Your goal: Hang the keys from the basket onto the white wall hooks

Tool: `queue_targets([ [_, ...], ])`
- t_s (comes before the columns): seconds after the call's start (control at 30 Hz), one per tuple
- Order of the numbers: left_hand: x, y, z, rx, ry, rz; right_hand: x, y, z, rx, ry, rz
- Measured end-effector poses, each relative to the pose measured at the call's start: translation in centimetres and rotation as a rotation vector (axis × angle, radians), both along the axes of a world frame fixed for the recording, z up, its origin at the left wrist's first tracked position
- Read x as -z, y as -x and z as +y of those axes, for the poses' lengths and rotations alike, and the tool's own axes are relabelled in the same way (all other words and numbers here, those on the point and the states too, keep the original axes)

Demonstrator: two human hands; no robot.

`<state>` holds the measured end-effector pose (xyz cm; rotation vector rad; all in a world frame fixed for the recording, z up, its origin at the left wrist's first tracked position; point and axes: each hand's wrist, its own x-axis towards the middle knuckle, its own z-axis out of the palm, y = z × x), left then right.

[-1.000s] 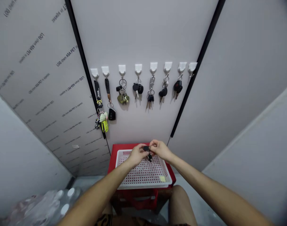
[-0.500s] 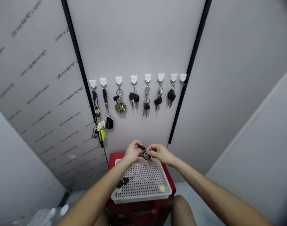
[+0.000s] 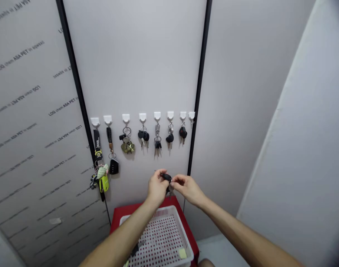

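Between my hands, above the back rim of a white plastic basket point(image 3: 188, 243), hangs a small bunch of keys point(image 3: 166, 178) with black heads. My left hand point(image 3: 157, 187) pinches a black key head. My right hand point(image 3: 187, 188) is closed at the ring end of the same bunch, thumb and forefinger together; the ring itself is mostly hidden. Other black-headed keys point(image 3: 135, 249) lie in the basket's left side, partly behind my left forearm. A pale yellow block point(image 3: 182, 253) sits in its right corner.
White hooks point(image 3: 142, 117) run in a row along the wall. Most carry keys, including a lanyard with a lime-green fob point(image 3: 104, 183) and a black car key point(image 3: 114, 166). A small silver piece hangs at the rightmost hook point(image 3: 191, 115). The basket rests on a red stool point(image 3: 118, 213).
The view has tilted up and turned right, so the hooks sit lower and further left. Both hands have lifted the keys away from the basket, toward the wall.
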<state>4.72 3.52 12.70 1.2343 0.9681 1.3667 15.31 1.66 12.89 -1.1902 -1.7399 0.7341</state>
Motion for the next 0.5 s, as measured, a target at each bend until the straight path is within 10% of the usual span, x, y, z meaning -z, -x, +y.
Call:
queue_targets([
  [0.3, -2.4, -1.0, 1.6, -0.059, -0.099, 0.274, -6.4, -4.7, 1.2, 0.245, -0.153, -0.005],
  [0.5, -6.9, -2.9, 1.5, -0.034, -0.282, 0.477, -12.1, -7.9, 4.5, 0.418, -0.231, 0.142],
])
